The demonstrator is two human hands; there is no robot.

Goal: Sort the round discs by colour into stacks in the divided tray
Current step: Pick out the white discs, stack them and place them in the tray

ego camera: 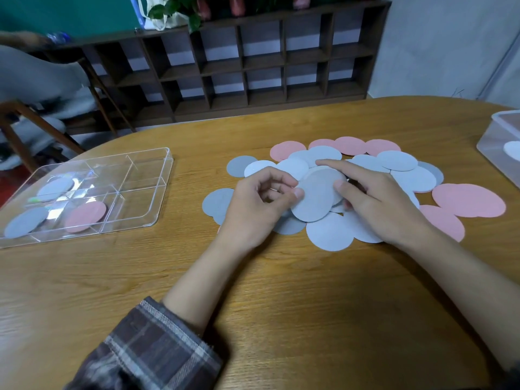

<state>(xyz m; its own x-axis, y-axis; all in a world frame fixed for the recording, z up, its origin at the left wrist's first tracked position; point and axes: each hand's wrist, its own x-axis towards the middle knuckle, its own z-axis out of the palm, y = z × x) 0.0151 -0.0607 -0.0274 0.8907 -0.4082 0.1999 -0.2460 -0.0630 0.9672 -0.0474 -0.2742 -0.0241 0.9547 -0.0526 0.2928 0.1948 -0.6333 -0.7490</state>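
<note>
A loose pile of round discs [329,232] in grey, pale blue-white and pink lies on the wooden table, right of centre. Both hands rest over the pile. My left hand [253,206] pinches the left edge of a grey disc [315,198] that is lifted and tilted. My right hand [374,198] grips the same disc's right edge with thumb and fingers, index finger stretched over the top. The clear divided tray [157,175] sits at the left. It holds a pale disc [56,187], a grey-blue disc [25,222] and a pink disc [85,216] in separate compartments.
Pink discs [467,199] lie along the back and right of the pile. A translucent plastic box [498,136] stands at the table's right edge. A dark cubby shelf [253,66] is behind the table, and a seated person's clothing [33,80] is at far left.
</note>
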